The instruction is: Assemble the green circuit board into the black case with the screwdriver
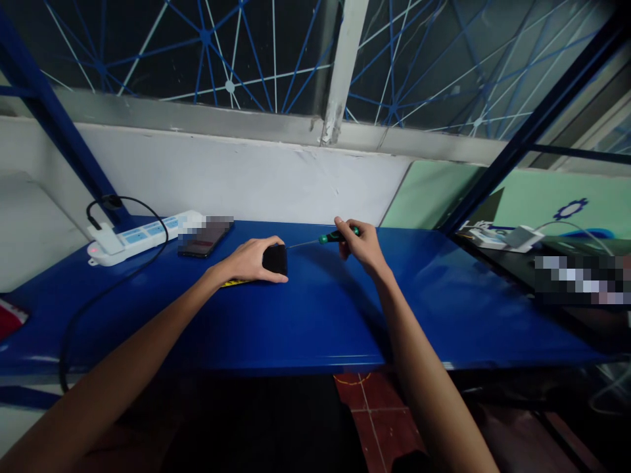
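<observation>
On the blue table (305, 328), my left hand (250, 259) is wrapped round a small black box-like object (275, 259), thumb and fingers on opposite sides. Something yellow and black (234, 283) shows under that hand; the rest of it is hidden. My right hand (362, 244) is closed round the green and black handle of a screwdriver (331, 236). Its thin shaft points left, and the tip is at the right side of the black object; whether they touch I cannot tell.
A white power strip (142, 240) with a plugged-in adapter and black cable lies at the left. Beside it is a dark phone (210, 238). White chargers (517, 238) and dark equipment stand at the right, past a blue frame post (493, 164).
</observation>
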`<state>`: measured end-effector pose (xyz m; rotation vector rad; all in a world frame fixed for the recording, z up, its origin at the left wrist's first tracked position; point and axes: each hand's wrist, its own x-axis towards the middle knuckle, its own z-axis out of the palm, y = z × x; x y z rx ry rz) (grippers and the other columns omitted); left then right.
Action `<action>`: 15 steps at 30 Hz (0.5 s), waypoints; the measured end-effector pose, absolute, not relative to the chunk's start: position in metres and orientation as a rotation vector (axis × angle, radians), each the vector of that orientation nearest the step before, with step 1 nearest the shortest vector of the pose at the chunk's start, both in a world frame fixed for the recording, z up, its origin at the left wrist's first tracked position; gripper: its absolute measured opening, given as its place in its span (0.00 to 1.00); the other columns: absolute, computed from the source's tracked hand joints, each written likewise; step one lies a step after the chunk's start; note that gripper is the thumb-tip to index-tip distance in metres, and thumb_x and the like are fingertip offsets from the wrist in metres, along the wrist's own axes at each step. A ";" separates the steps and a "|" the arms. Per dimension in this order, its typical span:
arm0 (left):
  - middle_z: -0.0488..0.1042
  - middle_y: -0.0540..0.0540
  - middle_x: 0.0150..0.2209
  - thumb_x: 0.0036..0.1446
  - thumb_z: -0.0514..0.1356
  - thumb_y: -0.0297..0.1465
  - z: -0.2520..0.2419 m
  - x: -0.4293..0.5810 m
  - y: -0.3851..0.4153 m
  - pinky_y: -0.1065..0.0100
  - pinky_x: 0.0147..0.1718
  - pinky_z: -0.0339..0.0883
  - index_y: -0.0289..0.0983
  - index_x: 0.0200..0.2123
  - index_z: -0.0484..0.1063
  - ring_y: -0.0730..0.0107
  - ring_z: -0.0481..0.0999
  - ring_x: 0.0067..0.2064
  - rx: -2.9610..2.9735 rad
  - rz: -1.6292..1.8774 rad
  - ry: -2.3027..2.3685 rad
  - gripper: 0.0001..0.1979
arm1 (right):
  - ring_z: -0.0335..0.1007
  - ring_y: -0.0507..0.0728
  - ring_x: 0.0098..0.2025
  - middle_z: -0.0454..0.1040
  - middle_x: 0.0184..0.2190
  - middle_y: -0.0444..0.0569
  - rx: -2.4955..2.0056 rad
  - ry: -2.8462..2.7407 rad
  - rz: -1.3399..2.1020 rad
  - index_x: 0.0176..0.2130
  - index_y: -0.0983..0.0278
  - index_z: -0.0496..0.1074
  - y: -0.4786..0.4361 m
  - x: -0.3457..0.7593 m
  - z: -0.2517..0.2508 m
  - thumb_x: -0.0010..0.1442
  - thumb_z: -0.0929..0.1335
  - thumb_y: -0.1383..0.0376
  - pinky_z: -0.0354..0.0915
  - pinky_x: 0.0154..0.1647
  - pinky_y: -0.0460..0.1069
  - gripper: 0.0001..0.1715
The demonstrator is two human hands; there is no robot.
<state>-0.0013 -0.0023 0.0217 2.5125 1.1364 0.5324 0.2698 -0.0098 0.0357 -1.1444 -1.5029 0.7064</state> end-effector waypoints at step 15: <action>0.74 0.39 0.49 0.42 0.62 0.56 0.016 -0.001 -0.001 0.60 0.37 0.63 0.42 0.54 0.64 0.47 0.74 0.46 2.565 0.251 1.187 0.40 | 0.62 0.50 0.12 0.68 0.14 0.42 -1.264 -1.576 1.029 0.24 0.61 0.61 0.002 0.284 0.014 0.55 0.69 0.45 0.58 0.12 0.45 0.25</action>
